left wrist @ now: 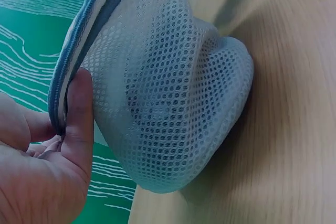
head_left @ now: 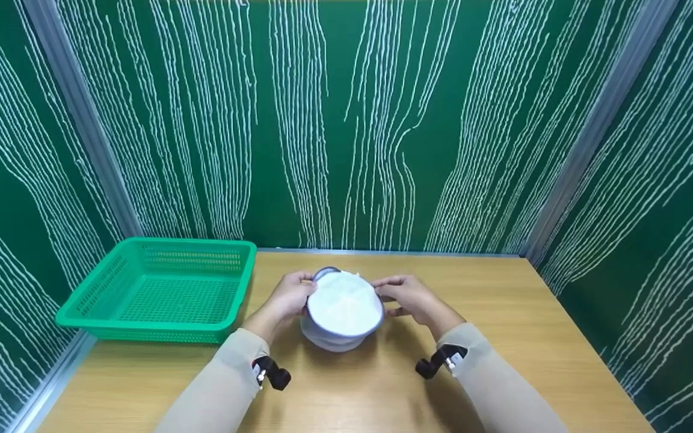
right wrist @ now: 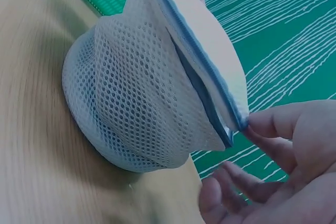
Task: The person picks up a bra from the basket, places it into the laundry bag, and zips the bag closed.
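A white mesh laundry bag [head_left: 346, 304] with a blue zipper round its circular lid stands between both hands, its bottom on the table and its lid facing up toward the head camera. My left hand [head_left: 292, 294] grips the left edge of the lid, thumb along the zipper band [left wrist: 79, 40]. On the opposite edge, my right hand [head_left: 406, 296] pinches the rim between thumb and forefinger, its other fingers curled loosely below. In the right wrist view the zipper's blue edges [right wrist: 202, 93] stand apart near that pinch. Mesh sides [right wrist: 131, 93] sag in soft folds.
A green plastic basket [head_left: 238, 307] with perforated walls stands on the left of the wooden table [head_left: 503, 337]. Green panels [head_left: 352, 150] with white wavy lines rise behind and at both sides, joined by grey metal posts [head_left: 593, 132].
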Demonstrator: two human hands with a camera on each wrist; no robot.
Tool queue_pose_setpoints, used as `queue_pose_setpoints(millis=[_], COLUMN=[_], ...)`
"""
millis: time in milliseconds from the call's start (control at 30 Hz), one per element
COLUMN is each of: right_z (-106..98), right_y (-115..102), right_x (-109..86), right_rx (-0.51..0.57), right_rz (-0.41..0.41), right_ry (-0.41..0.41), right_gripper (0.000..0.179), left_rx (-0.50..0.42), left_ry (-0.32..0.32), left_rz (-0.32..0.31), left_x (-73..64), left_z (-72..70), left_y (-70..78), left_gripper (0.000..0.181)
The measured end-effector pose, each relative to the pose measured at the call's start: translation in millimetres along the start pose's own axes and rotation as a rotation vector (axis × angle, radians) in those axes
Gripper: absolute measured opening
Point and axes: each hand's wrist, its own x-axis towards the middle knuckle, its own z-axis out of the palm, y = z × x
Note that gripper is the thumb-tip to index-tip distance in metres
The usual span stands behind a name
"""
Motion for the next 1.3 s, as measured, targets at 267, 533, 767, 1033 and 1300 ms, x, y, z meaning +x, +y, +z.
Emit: queue_pose_setpoints(millis=[267, 533, 767, 1033, 1300], right_z=[2, 0, -1, 3, 2], right_y=[-7, -16, -16, -12, -14], right_x=[-1.4, 0.0, 3.8, 3.4, 10.8], right_rx=[0.070, 0.061, 0.045, 0.050, 0.023], right_rz=[-0.034, -0.076, -0.095, -0.109, -0.092], right_ry=[0.006, 0.081, 0.077, 0.046, 0.000], right_gripper=[0.023, 0.021, 0.022, 0.024, 0.029], left_rx=[-0.033, 0.149, 0.516, 0.593, 0.585], left_ry=[0.007, 0.072, 0.168, 0.039, 0.023], left_rz=[-0.008, -0.023, 0.145, 0.229, 0.161], left_x=[-0.5, -2.5, 5.5, 22.5, 28.8], left_z=[-1.8, -2.4, 12.4, 34.0, 36.4], left_y=[1.3, 10.4, 25.1, 30.0, 29.2], left_gripper=[0.027, 0.035, 0.041, 0.038, 0.028])
